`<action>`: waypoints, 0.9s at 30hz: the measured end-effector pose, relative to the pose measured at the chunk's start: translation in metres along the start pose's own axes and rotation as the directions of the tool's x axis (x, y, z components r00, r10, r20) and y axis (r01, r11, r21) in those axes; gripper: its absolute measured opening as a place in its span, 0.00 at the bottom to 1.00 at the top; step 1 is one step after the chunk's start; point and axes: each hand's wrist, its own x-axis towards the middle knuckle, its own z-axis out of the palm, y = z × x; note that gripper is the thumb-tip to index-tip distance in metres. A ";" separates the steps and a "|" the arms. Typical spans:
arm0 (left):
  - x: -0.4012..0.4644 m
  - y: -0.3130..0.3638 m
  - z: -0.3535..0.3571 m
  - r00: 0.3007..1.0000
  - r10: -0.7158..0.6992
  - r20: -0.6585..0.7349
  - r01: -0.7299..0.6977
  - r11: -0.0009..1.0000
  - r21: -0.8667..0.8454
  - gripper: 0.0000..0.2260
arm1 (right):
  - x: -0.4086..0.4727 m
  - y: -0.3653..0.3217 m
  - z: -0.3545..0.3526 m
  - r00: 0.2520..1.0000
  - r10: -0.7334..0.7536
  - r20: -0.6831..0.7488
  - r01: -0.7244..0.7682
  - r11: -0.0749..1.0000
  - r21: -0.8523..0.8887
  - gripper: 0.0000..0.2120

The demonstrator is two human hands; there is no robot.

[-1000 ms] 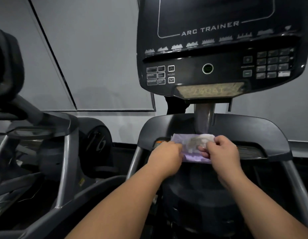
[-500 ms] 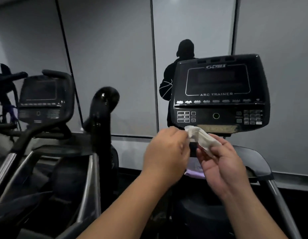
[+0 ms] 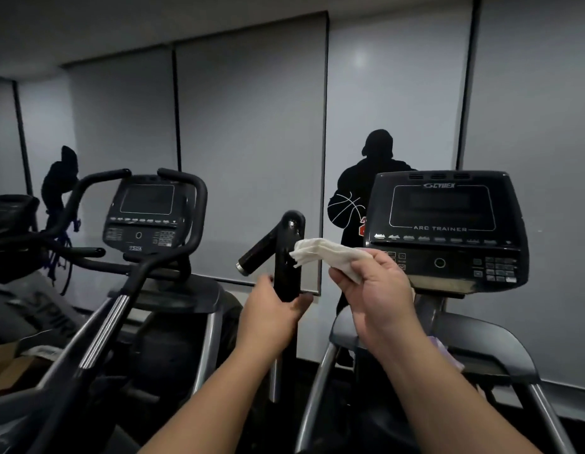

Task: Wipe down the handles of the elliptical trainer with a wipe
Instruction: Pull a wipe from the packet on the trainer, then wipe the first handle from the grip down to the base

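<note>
I have my left hand wrapped around the upright black handle of the elliptical, thumb on the right side of the post and fingers curling round the far side. The handle is a glossy, rounded bar with a domed top, and a short stubby grip with a metal end cap juts off it toward the lower left. My right hand is raised just right of the post, fingers folded over a white wipe, which it grasps against the palm. The wipe is crumpled and soft-looking, bunched into a loose wedge whose pointed, pleated end reaches left and touches, or all but touches, the handle's upper part; I cannot tell which.

Behind my right hand sits the console, a dark matte plastic shell with a rounded rectangular screen outline, "ARC TRAINER" lettering and small keypads. Below it a curved grey tray holds a pale purple packet, mostly hidden by my forearm. On the left stands a second machine with looping black tube bars and ribbed chrome sections. Flat grey panels line the far wall, bearing black silhouette decals.
</note>
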 end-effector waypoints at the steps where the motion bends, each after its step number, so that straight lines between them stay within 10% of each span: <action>1: 0.003 -0.004 0.001 1.000 -0.011 0.025 0.011 1.000 0.008 0.19 | 0.000 0.001 0.003 1.000 -0.010 0.007 0.011 1.000 -0.027 0.13; 10: 0.022 -0.014 0.016 0.999 0.039 0.018 -0.034 0.980 -0.197 0.18 | 0.009 0.020 0.014 0.971 -0.176 0.159 0.228 0.877 -0.423 0.04; 16: 0.027 -0.015 0.026 0.995 0.095 -0.028 -0.099 0.948 -0.303 0.17 | 0.018 0.048 0.016 0.688 -0.339 0.642 0.715 0.160 -0.681 0.08; 20: 0.025 -0.016 0.028 0.998 0.040 -0.042 -0.052 0.939 -0.341 0.15 | 0.037 0.046 0.019 0.645 -0.302 0.702 0.736 -0.002 -0.677 0.23; 27: 0.030 -0.022 0.037 0.995 0.023 -0.095 -0.052 0.947 -0.317 0.10 | 0.045 0.047 0.014 0.408 -0.242 0.880 0.796 -0.378 -0.473 0.07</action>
